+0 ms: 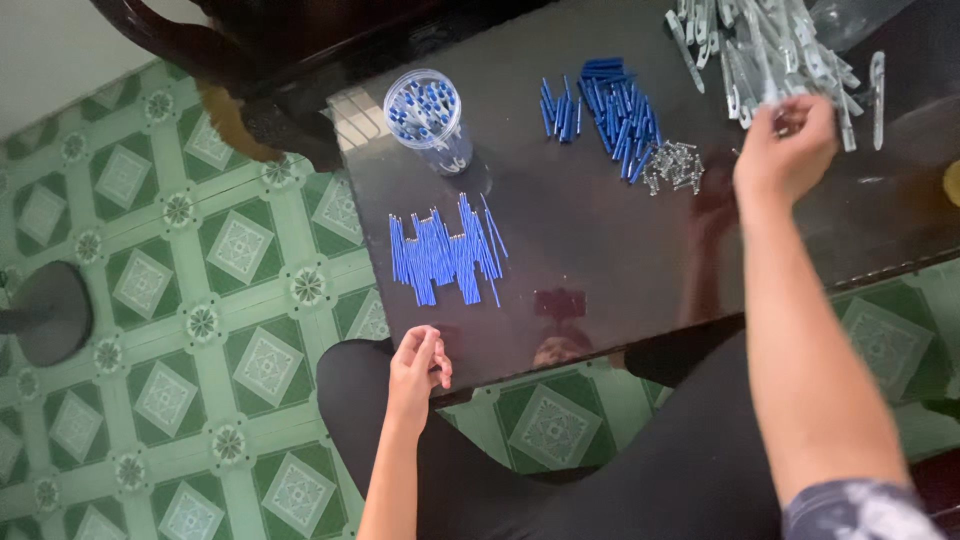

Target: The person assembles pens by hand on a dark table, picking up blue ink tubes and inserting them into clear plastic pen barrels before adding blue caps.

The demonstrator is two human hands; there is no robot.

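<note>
- The green patterned floor (180, 330) fills the left side; a dark round stand base (45, 312) sits on it, well apart from the worktop.
- The dark glossy worktop (600, 250) has its near edge running just above the person's lap.
- The left hand (418, 365) rests at that near edge, its grip loosely curled; I cannot tell whether it holds anything.
- Just beyond it lies a row of thin blue sticks (445, 255), with bare worktop to their right.
- A clear round tub (425, 115) of blue-tipped pieces stands near the far left corner.
- Farther right lie a heap of blue caps (610, 110) and a small cluster of clear tips (673, 165).
- The right hand (785, 150) reaches to the far right, its grip pinched on a piece at the edge of the pile of grey clips (770, 45).
</note>
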